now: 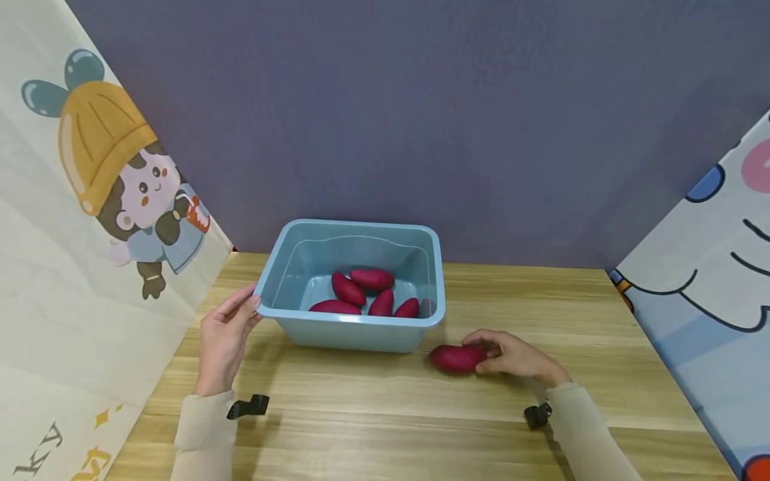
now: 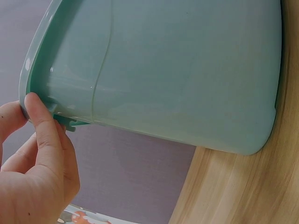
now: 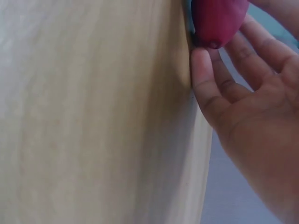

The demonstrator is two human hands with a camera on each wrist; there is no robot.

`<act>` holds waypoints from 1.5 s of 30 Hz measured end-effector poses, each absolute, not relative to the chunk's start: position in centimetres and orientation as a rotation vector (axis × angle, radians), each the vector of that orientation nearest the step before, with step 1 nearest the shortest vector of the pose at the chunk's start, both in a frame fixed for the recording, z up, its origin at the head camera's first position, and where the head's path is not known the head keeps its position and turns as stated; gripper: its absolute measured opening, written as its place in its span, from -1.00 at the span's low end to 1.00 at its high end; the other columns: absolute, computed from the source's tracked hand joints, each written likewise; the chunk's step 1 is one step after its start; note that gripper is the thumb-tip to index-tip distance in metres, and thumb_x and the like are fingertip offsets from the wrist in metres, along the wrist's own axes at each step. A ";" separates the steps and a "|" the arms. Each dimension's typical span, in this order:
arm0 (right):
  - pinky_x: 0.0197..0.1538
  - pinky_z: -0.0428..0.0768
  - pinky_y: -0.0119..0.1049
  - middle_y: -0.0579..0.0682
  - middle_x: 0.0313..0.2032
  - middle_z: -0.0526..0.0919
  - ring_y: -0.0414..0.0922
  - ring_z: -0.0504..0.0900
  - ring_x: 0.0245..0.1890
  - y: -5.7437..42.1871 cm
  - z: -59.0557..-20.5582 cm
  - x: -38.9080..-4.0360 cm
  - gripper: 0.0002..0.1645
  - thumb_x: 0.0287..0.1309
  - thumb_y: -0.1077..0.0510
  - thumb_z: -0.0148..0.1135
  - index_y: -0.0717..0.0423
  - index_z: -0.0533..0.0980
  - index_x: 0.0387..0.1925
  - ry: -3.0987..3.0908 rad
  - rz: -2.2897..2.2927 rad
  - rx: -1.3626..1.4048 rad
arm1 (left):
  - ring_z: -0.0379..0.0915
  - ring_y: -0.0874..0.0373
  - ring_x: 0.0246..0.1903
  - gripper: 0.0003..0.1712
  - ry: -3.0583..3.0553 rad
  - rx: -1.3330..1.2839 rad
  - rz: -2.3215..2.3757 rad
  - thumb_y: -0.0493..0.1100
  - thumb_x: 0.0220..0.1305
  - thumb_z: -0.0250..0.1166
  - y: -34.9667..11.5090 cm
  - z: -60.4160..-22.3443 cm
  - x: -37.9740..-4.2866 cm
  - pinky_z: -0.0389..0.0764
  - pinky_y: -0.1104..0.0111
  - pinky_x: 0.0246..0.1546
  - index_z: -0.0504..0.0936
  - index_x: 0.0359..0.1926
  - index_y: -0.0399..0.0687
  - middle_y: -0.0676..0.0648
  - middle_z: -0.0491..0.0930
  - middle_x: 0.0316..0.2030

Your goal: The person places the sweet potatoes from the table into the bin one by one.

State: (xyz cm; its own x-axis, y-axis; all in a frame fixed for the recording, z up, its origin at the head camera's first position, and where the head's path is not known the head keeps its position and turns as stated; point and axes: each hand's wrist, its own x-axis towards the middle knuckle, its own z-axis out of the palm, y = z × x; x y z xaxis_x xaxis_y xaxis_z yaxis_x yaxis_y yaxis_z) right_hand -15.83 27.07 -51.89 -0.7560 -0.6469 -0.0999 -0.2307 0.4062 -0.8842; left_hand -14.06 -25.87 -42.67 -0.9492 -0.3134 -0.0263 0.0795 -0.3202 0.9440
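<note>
A light blue plastic basin (image 1: 355, 334) stands on the table, with several purple-red sweet potatoes (image 1: 371, 279) inside. At its front left corner, my left hand (image 1: 224, 334) pinches the rim between thumb and fingers; the left wrist view shows the same left hand (image 2: 42, 158) at the rim of the basin (image 2: 187, 70). Right of the basin, another sweet potato (image 1: 452, 359) lies on the table. My right hand (image 1: 511, 355) grips its right end, thumb on the near side and fingers on the far side. In the right wrist view, that sweet potato (image 3: 218, 21) is partly cut off.
The wooden table (image 1: 361, 421) runs up to a grey-purple panel (image 1: 385, 120) close behind the basin. Printed cloths hang at both sides, the left cloth (image 1: 48, 234) with a cartoon figure. Black wrist devices sit by both sleeves.
</note>
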 end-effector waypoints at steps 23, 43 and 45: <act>-0.05 0.63 -0.27 0.13 0.01 0.64 0.01 0.64 -0.05 28.2 -51.5 -15.0 -0.54 0.23 0.22 0.41 0.19 0.54 0.15 2.284 -1.542 -0.541 | 0.64 0.19 -0.21 -0.44 -1.647 0.332 -2.363 -0.27 0.22 0.45 -25.9 -42.7 -14.1 0.69 0.44 -0.20 0.56 0.21 -0.39 -0.08 0.68 -0.05; -0.11 0.69 -0.23 0.11 0.11 0.56 -0.05 0.59 0.00 29.5 -43.9 -16.0 -0.47 0.30 0.12 0.36 0.15 0.48 0.25 2.491 -1.606 -0.398 | 0.63 0.20 -0.19 -0.45 -1.671 0.343 -2.350 -0.24 0.22 0.46 -25.9 -42.7 -14.1 0.68 0.45 -0.19 0.59 0.20 -0.34 -0.07 0.67 -0.02; -0.12 0.68 -0.25 0.06 0.11 0.56 -0.09 0.58 -0.01 29.8 -42.9 -16.2 -0.46 0.32 0.10 0.35 0.13 0.47 0.27 2.532 -1.585 -0.394 | 0.64 0.19 -0.19 -0.46 -1.676 0.342 -2.345 -0.24 0.22 0.46 -25.9 -42.7 -14.1 0.68 0.44 -0.19 0.59 0.20 -0.35 -0.08 0.67 -0.02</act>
State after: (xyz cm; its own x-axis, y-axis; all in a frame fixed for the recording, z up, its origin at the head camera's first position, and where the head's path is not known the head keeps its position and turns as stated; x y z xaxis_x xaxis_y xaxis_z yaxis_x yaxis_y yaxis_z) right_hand -16.21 29.81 -42.88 -0.9578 -0.2860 0.0293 -0.1512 0.4146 -0.8973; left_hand -14.10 -25.92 -42.70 -0.9442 -0.3254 -0.0508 0.0574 -0.3145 0.9475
